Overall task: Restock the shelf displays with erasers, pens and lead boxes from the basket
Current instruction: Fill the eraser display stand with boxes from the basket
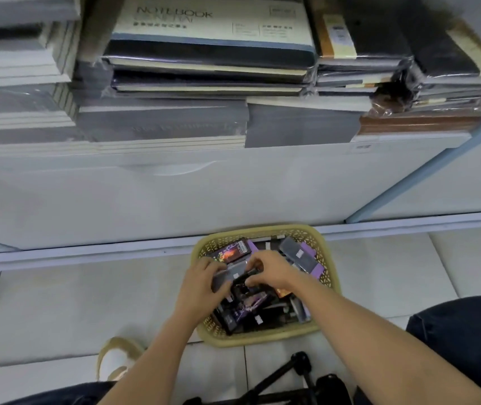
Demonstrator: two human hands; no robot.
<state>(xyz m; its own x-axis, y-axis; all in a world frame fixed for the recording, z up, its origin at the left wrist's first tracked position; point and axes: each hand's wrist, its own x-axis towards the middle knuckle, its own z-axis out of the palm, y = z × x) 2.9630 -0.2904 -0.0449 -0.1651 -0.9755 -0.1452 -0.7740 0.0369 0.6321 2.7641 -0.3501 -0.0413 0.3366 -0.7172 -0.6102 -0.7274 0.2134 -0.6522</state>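
Down on the floor, the basket (262, 339) is heaped with dark and purple packs (300, 258); whether they hold erasers, pens or leads is too blurred to tell. The left hand (201, 283) curls round a greyish clear pack (230, 273), and the right hand (271, 270) pinches a dark pack (246, 278) touching it. Judging by the full basket, restocking has barely begun. Above, the shelf (233, 185) shows only stacked notebooks (210, 54).

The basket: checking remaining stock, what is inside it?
Dark and purple packs fill the basket; the left hand grips a grey pack, the right hand pinches a dark pack. Lower layers are covered.
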